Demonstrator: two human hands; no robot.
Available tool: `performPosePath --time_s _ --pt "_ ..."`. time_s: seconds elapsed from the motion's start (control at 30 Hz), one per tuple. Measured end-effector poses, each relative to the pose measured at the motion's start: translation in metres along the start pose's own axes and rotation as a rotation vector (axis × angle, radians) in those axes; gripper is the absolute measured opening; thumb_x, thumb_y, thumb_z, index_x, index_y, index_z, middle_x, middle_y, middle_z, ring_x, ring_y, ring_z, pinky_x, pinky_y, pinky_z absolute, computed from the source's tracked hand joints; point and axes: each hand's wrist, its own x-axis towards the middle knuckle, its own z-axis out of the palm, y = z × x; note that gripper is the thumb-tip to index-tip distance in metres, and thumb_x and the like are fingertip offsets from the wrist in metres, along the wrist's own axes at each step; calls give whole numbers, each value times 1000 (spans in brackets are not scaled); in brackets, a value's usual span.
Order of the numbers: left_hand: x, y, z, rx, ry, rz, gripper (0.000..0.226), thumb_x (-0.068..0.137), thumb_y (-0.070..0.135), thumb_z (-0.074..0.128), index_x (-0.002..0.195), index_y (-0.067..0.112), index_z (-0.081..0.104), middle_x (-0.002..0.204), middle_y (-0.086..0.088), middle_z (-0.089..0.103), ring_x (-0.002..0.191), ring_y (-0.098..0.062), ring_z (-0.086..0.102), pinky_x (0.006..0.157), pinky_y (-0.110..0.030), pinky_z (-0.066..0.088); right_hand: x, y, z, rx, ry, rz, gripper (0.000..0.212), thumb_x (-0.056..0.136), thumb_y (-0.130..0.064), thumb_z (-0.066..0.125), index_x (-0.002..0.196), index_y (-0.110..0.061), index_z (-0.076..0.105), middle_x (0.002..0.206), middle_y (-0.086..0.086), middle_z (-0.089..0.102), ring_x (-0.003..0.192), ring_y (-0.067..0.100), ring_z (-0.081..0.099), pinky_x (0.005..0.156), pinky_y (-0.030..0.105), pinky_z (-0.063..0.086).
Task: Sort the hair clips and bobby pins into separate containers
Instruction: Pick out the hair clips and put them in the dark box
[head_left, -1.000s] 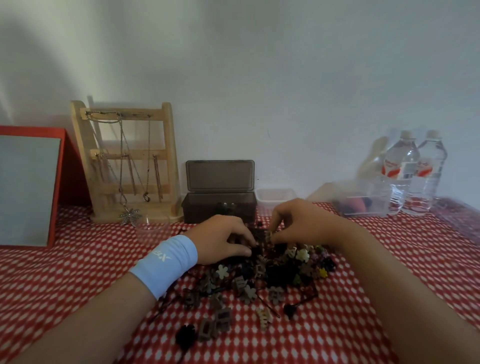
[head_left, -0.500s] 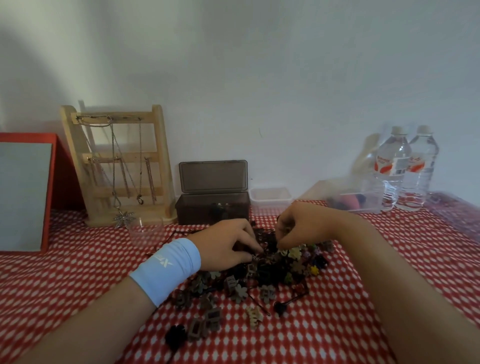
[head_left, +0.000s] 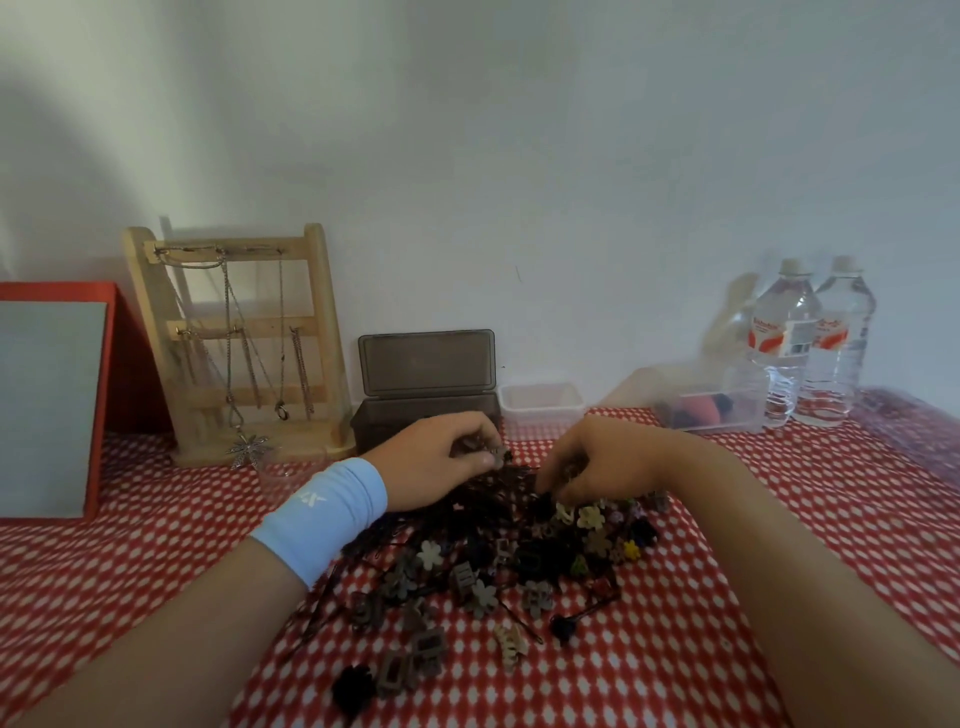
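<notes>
A mixed pile of small hair clips and dark bobby pins lies on the red checked tablecloth. My left hand, with a light blue wristband, hovers at the pile's far edge, its fingertips pinched on a small brownish hair clip. My right hand rests fingers-down on the pile's far right part, curled over clips; what it grips is hidden. Behind the hands stand an open dark plastic box and a small clear tub.
A wooden jewellery stand with chains stands back left beside a red-framed mirror. A clear cup sits before the stand. A clear container with dark and pink items and two water bottles are back right. The wall is close behind.
My left hand has lifted a little and drawn back toward the dark box with a clip pinched in it. My right hand stays on the pile. The view has tilted slightly.
</notes>
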Motion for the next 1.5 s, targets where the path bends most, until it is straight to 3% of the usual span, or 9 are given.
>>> performPosePath --time_s 0.17,0.37,0.53,0.77,1.0,1.1,1.2,1.37,1.5 --pt "15 -17 -17 115 184 -64 9 94 21 62 94 30 64 99 9 63 94 -5 57 82 -20 40 5 1 5 -9 16 30 22 77 -26 86 93 -36 74 86 -19 73 79 -5 68 81 19 53" --pt "38 -36 -34 215 334 -120 7 92 20 65 93 26 68 101 3 58 91 -11 55 88 -24 42 0 1 1 138 103 7 29 85 -17 79 113 -23 70 89 -8 78 77 8 74 81 28 60" --pt "46 -57 -34 279 238 -224 7 91 26 67 90 34 68 103 3 58 100 -19 59 96 -34 47 0 -1 -3 252 256 -41 21 92 -19 71 112 -23 71 92 -4 74 72 13 74 70 24 59" --pt "45 -66 -38 203 244 -200 34 93 27 64 126 34 63 126 0 58 118 -22 54 105 -33 42 40 -29 -22 224 410 -84 17 94 -13 66 109 -19 72 86 -4 72 64 12 70 54 11 46" --pt "45 -68 -35 165 296 -223 35 93 20 63 128 23 60 122 -1 59 113 -21 57 99 -32 45 117 -48 -16 126 459 -79 34 88 -15 73 122 -21 68 106 0 72 71 0 61 86 32 56" --pt "46 -68 -31 174 335 -193 29 92 20 62 121 21 61 112 2 57 108 -19 57 97 -35 47 121 -45 -13 139 450 -71 52 87 -18 77 136 -23 61 114 -4 72 72 -4 61 69 12 53" --pt "48 -62 -31 169 366 -139 14 91 18 61 103 24 63 97 9 52 92 -13 55 85 -27 46 105 -36 -17 107 475 -74 33 90 -12 73 122 -21 71 114 -6 73 74 -5 62 53 4 44" --pt "50 -24 -16 63 152 -4 6 87 22 66 89 27 67 87 11 63 82 -8 59 77 -22 46 47 -14 -26 89 307 -39 9 88 -14 76 91 -22 78 86 -8 76 63 14 72 70 23 58" --pt "51 9 3 69 -126 61 4 84 29 72 87 32 73 89 16 70 85 -2 64 84 -22 52 4 1 -25 27 39 41 16 79 -26 84 93 -33 79 88 -18 75 79 -1 69 76 14 51"
